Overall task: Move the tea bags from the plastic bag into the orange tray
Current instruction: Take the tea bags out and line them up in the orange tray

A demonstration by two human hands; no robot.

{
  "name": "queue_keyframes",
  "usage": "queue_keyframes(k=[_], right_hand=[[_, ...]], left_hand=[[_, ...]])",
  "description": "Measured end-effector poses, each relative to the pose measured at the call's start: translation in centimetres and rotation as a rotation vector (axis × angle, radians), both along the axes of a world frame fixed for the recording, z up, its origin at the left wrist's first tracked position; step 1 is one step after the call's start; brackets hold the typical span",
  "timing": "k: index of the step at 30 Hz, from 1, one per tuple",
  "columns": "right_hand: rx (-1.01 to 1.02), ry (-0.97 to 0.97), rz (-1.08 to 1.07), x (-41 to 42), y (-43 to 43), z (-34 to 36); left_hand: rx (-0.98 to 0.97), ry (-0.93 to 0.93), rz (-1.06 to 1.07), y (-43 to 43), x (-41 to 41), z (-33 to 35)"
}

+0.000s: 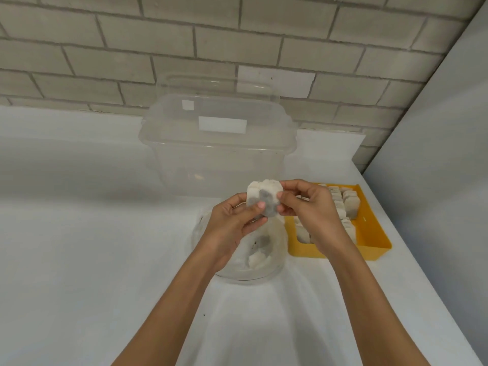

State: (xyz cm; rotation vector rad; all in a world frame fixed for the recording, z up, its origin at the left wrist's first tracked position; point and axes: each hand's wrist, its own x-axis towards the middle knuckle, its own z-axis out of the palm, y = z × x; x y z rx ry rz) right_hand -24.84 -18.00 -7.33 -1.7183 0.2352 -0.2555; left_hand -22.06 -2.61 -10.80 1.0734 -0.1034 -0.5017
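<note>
The tea bags (264,198) are matt, fibrous white paper, thin enough for dark contents to show grey. The plastic bag (274,260) is clear, crinkled film. The orange tray (375,233) is smooth plastic with a slight sheen. The storage box (219,154) is clear glossy plastic. The tabletop (92,247) is smooth matt white, possibly laminate. The wall (237,35) is rough painted brick.

The tray (371,229) is bright orange, its rows of tea bags (350,203) cream. The held tea bags (264,198) are white with a dark grey blotch. Plastic bag (277,260) and tub (219,165) are clear, the tub's labels (222,124) white. The counter (92,247) is white, and the wall (237,40) is beige-grey brick in staggered courses.
</note>
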Motion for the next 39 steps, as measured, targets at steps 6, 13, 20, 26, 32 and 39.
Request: queue_keyframes(k=[6,13,20,26,32,39], right_hand=[[-0.158,-0.011,0.042,-0.5,-2.9,0.9],[-0.348,-0.072,-0.006,-0.3,-10.5,3.3],[-0.878,0.237,-0.042,1.7,-19.7,-0.1],[-1.085,0.411,-0.055,3.6,-22.4,-4.7],[-1.184,0.500,-0.092,3.7,-22.2,-6.2],[-1.289,0.288,-0.164,2.3,-19.8,-3.7]], left_hand=[[0.136,-0.168,0.034,-3.3,-0.8,0.9],[0.151,-0.118,0.047,-5.6,-1.4,0.7],[0.281,-0.095,0.112,-6.7,-1.6,0.5],[0.371,-0.168,0.134,-7.0,-1.2,0.5],[0.404,-0.124,0.173,-7.0,-0.3,0.0],[0.351,-0.186,0.109,-7.9,-0.2,0.4]])
